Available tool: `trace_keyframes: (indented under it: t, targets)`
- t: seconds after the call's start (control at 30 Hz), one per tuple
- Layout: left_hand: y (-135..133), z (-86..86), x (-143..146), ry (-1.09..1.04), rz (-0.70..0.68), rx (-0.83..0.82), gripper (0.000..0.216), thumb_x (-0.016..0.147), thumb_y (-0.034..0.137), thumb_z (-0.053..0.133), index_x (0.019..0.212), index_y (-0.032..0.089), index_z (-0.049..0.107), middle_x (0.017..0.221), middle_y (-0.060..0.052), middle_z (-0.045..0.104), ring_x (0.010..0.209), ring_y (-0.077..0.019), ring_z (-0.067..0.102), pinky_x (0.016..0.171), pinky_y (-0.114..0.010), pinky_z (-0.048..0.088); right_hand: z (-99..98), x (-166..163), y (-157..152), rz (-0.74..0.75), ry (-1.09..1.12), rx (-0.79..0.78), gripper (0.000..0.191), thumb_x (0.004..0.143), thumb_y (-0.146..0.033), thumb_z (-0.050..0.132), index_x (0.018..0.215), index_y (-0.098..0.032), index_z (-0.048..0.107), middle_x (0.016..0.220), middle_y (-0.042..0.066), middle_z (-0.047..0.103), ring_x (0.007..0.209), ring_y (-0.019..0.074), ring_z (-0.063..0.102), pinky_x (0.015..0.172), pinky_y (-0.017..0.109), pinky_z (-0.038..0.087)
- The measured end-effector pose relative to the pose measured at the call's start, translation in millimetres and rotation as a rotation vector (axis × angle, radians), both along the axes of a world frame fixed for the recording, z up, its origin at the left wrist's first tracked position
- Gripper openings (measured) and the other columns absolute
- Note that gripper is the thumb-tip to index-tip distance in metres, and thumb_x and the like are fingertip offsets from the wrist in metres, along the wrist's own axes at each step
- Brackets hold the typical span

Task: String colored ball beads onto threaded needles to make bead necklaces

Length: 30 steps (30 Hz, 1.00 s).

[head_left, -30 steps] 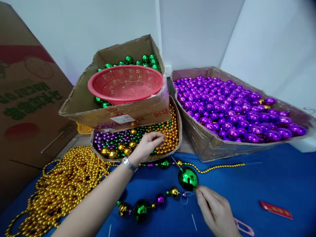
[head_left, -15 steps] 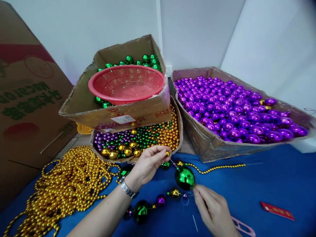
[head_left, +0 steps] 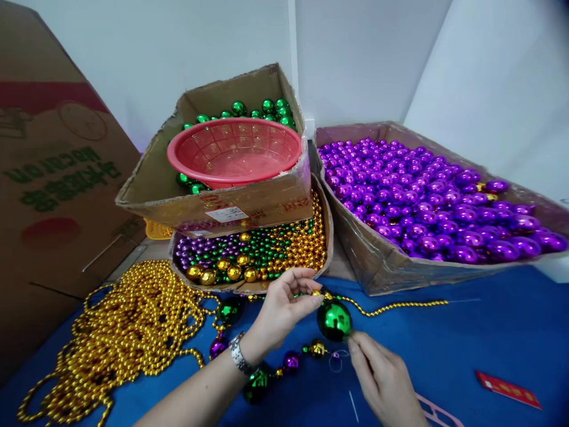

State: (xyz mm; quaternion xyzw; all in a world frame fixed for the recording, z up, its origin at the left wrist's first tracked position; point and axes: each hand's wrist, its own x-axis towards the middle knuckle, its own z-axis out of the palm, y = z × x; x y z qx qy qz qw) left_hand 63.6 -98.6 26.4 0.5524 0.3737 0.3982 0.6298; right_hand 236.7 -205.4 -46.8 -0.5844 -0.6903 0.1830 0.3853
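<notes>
Shiny round gold bead (head_left: 316, 293) is pinched in left hand (head_left: 284, 307), ahead-left of right hand (head_left: 383, 370), where glossy green ball (head_left: 335, 321) is gripped.

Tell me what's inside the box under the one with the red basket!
The lower box holds small purple beads, green beads and gold beads, with some bigger gold balls near its front. The upper box covers the back part, so I can't see there.

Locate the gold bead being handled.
In the head view, just right of centre, the gold bead is at the fingertips of the left hand, up and left of the large green ball.
</notes>
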Motion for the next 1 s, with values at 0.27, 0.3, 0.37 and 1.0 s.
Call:
trace_keyframes:
  t: [0.27,0.3,0.37,1.0]
  targets:
    - [-5,-1.7,4,0.017,0.009,-0.006,0.038,0.075,0.021,0.070,0.108,0.016,0.052,0.096,-0.005,0.060,0.087,-0.0141,0.057,0.077,-0.026,0.048,-6.5,2,-1,0.069,0.122,-0.203,0.021,0.097,-0.027,0.029,0.091,-0.023,0.049,0.079,0.003,0.062,0.071,0.0157,0.062,0.064,0.024,0.046]
    - [-6,-2.1,4,0.027,0.015,0.002,0.038,0.074,0.021,0.070,0.108,0.017,0.052,0.095,-0.005,0.059,0.086,-0.0142,0.057,0.076,-0.026,0.048,-8.5,1,0,0.075,0.147,-0.212,0.022,0.098,-0.028,0.029,0.090,-0.023,0.049,0.079,0.003,0.062,0.072,0.0159,0.063,0.065,0.023,0.047]
    - [-8,-2.7,4,0.049,0.016,0.010,0.039,0.073,0.021,0.071,0.107,0.017,0.052,0.092,-0.004,0.058,0.083,-0.0145,0.057,0.073,-0.027,0.048,-10.5,1,2,0.070,0.195,-0.220,0.025,0.098,-0.029,0.029,0.086,-0.022,0.050,0.077,0.003,0.062,0.072,0.0158,0.063,0.065,0.022,0.047]
    - [10,25.1,17,-0.140,-0.045,0.039,0.032,0.088,0.037,0.050,0.109,0.016,0.061,0.107,-0.014,0.065,0.100,-0.0259,0.060,0.085,-0.037,0.048,-0.6,19,4,0.046,0.468,-0.213,0.035,0.095,-0.038,0.040,0.068,-0.018,0.051,0.070,0.000,0.050,0.066,0.0120,0.055,0.061,0.020,0.042]
